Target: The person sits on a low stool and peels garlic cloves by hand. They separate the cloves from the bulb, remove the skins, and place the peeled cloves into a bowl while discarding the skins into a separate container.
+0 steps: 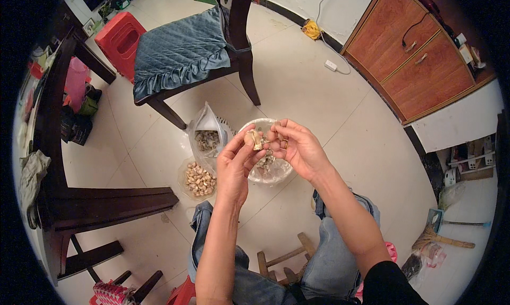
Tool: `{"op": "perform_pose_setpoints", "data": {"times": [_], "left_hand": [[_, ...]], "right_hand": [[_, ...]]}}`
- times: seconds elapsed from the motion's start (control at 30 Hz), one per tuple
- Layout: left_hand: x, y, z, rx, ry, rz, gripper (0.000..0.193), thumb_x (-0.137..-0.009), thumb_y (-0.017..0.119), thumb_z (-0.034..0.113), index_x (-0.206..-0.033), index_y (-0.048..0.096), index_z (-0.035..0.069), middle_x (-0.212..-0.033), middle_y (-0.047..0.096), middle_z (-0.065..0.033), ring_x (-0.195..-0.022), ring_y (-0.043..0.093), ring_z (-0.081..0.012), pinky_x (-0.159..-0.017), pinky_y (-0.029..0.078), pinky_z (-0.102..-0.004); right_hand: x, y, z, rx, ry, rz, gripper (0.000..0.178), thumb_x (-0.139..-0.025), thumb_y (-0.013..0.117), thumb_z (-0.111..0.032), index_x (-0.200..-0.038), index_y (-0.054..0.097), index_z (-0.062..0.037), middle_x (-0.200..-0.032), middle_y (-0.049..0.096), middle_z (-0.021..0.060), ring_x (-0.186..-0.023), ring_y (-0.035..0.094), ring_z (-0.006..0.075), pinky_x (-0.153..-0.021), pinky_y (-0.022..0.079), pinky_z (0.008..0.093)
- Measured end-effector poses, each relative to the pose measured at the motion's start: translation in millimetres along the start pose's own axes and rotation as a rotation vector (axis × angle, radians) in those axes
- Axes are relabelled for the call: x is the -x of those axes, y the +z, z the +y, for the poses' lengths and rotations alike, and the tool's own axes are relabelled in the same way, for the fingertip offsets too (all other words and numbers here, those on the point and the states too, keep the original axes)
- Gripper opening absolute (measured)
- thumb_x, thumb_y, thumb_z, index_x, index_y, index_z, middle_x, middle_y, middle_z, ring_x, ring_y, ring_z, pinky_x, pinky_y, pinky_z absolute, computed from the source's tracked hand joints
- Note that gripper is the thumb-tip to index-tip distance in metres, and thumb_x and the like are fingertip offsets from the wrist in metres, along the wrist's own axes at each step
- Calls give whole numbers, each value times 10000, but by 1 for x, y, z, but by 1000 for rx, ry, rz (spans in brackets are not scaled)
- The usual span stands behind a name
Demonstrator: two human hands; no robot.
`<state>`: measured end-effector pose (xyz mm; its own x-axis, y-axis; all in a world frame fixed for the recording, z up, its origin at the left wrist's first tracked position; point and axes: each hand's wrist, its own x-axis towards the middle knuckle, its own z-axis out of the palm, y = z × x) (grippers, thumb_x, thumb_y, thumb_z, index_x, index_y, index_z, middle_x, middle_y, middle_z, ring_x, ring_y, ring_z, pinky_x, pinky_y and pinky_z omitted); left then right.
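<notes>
Over a pale, lined bin (280, 173), my left hand (234, 164) pinches a small cream-yellow piece (257, 141) that looks like a garlic clove. My right hand (304, 150), with a ring on one finger, is closed close beside it. Whatever its fingertips grip is too small to make out. Light scraps show inside the bin below. Left of the bin stands an open plastic bag (207, 119) with grey-brown pieces in it. Nearer to me, a clear bowl (184, 190) holds many tan, clove-like pieces (200, 179).
A dark chair with a blue quilted cushion (180, 47) stands beyond the bag, next to a red plastic stool (121, 42). A dark table leg (117, 206) juts in from the left. A wooden cabinet (414, 60) and a brush (441, 238) are at the right.
</notes>
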<state>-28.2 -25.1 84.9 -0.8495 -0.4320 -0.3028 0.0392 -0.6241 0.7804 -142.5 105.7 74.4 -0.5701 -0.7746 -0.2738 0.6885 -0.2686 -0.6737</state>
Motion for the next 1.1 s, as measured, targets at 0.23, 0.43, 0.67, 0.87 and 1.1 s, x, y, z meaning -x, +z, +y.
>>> {"op": "perform_pose_setpoints", "data": {"times": [0.23,0.43,0.67,0.87,1.1], "left_hand": [[-1,-3,-6,-81,68,-16,413,-947,616,108,-1329,526,-21,-1146,649,-126,-954,679,-204,-857,569,-288],[-2,-4,-7,-104,82,31,365,-924,658,112,-1247,569,-32,-1073,676,-99,-937,676,-186,-843,561,-286],[-3,-3,-10,-189,125,38,297,-912,685,122,-1164,613,-17,-1024,691,-88,-885,673,-149,-821,543,-276],[-5,-2,-16,-227,178,34,276,-918,677,111,-1156,619,-17,-1010,693,-69,-887,656,-126,-816,534,-264],[-7,-5,-14,-25,114,109,274,-928,663,113,-1165,617,-18,-1066,678,-77,-949,638,-118,-822,530,-259]], "right_hand": [[8,16,-2,733,-199,190,175,-921,645,-149,-848,667,8,-836,699,66,-721,621,64,-597,471,210],[7,24,-6,698,-196,269,197,-957,607,-204,-930,677,-22,-648,502,-61,-533,390,17,-498,332,200],[3,17,3,647,-133,196,321,-956,619,-346,-863,635,-39,-698,587,-36,-623,492,36,-519,388,233],[2,17,4,845,-167,220,312,-928,645,-310,-845,616,-11,-668,580,-7,-617,490,40,-531,389,237],[9,28,7,976,-249,161,201,-902,668,-210,-844,622,-23,-604,553,-25,-556,467,39,-500,377,265]]}}
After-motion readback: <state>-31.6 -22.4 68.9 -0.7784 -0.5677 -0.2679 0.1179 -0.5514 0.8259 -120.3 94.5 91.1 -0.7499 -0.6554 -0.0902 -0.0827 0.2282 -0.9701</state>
